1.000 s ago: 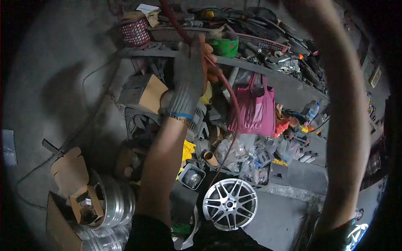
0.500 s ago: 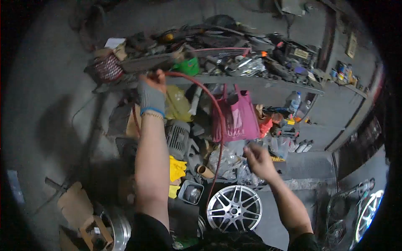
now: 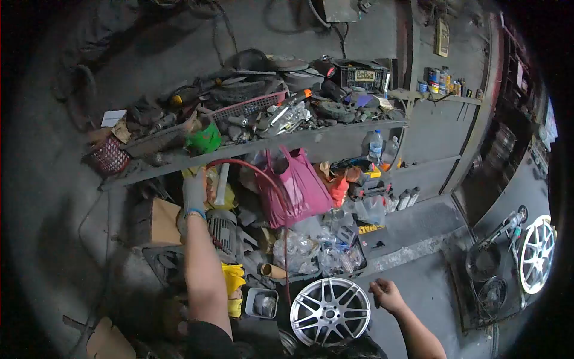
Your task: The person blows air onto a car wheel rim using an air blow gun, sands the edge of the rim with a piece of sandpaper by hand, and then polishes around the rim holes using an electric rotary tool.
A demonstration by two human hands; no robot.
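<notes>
In a grey glove with a blue cuff, my left hand is closed around a red hose just below the shelf edge. The hose arcs right from the hand, passes in front of a pink bag and drops to the floor beside a silver wheel rim. Bare and with curled fingers, my right hand hovers right of the rim, apart from it. Whatever lies inside those fingers, if anything, is hidden.
A cluttered shelf of tools and parts crosses above, with a green container on it. Below are a grey motor, yellow gloves, a small square tub and plastic bags. Another wheel rim stands far right.
The view has turned right. My left hand, still on the hose, has moved from in front of the shelf edge to below it. My right hand has lowered from near the pink bag to beside the rim.
</notes>
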